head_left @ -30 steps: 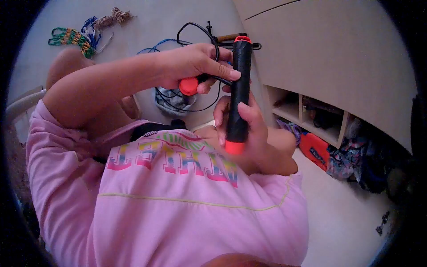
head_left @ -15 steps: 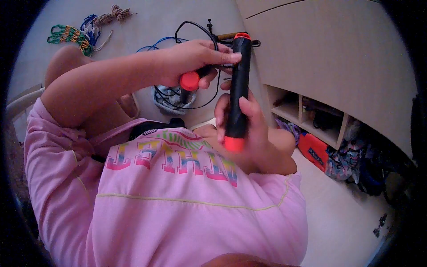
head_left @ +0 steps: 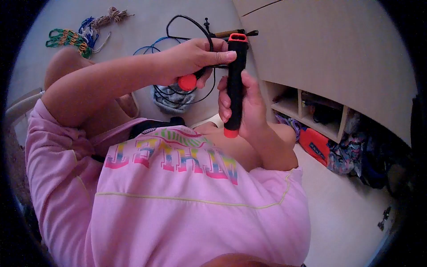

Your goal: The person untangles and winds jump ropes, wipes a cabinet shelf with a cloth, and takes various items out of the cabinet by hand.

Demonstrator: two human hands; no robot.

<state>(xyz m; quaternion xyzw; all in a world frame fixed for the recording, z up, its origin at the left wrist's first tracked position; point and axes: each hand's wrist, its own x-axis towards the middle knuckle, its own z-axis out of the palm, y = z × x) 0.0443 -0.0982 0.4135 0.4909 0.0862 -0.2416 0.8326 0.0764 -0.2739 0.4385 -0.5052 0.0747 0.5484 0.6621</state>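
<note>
Beyond the pink shirt (head_left: 200, 222), the right hand (head_left: 250, 104) is wrapped round the lower part of a matte black cylindrical handle (head_left: 235, 84), red-orange at both ends (one shows two dark slots). Left of it, the left hand (head_left: 193, 60) curls round a red-capped handle (head_left: 187, 82) and black cord (head_left: 189, 18), thumb pressed on the first handle's upper part. Farther left lie knotted ropes (head_left: 69, 38).

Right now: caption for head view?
Black handle in right hand; left hand grips a second handle, thumb at the first.
</note>
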